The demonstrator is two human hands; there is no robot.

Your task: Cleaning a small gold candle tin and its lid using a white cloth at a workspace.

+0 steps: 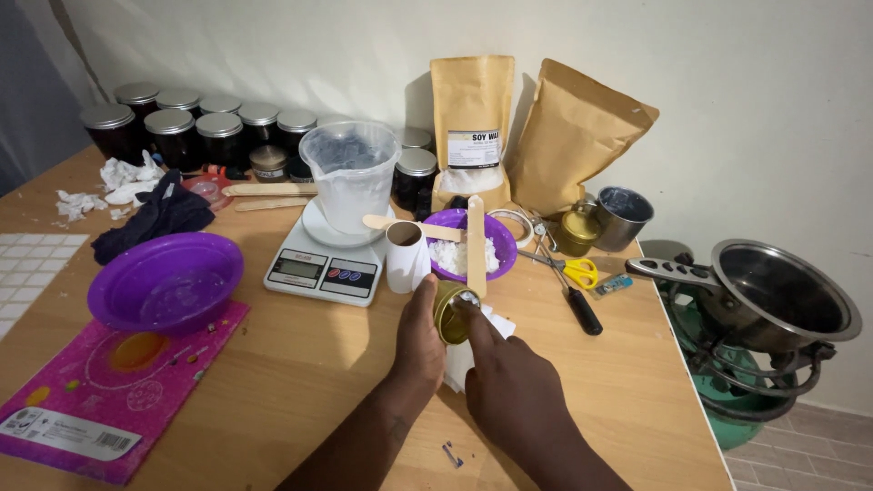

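My left hand (pixel 416 344) grips a small gold tin (pixel 452 312), tilted on its side with its mouth toward me. The forefinger of my right hand (pixel 511 386) pushes a bit of white tissue into the tin's mouth. More white tissue (pixel 464 359) lies on the wooden table (pixel 300 373) under both hands. Just beyond the tin stands a purple bowl of white flakes (pixel 471 247) with a wooden stick (pixel 476 245) laid across it, and a white roll (pixel 406 256) beside it.
A kitchen scale (pixel 321 265) carries a clear plastic jug (pixel 351 175). An empty purple bowl (pixel 166 280) sits on a pink sheet (pixel 100 391) at left. Dark lidded jars (pixel 173 136), two brown pouches (pixel 571 136), scissors (pixel 571 268), a screwdriver (pixel 582 309), a steel pot (pixel 777 291) on a green burner at right.
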